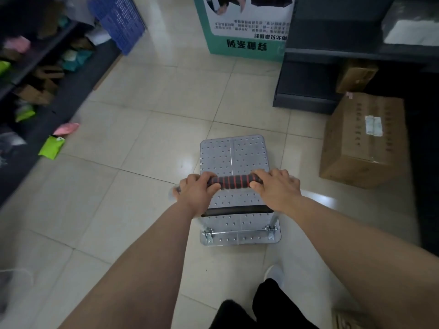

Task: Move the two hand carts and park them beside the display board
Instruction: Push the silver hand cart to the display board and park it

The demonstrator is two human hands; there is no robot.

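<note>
A small hand cart with a silver perforated metal deck (237, 153) stands on the tiled floor just ahead of me. Its handle bar (235, 181) has a black grip with red rings. My left hand (197, 192) is closed around the bar's left end and my right hand (275, 186) around its right end. The green and white display board (244, 47) stands on the floor further ahead, at the top centre. Only one cart is in view.
A brown cardboard box (363, 138) sits right of the cart, beside dark shelving (308, 74). Left is a dark rack (35, 74) full of packets, with a green pouch (51, 147) and a pink one on the floor. A blue crate (118, 22) stands far left.
</note>
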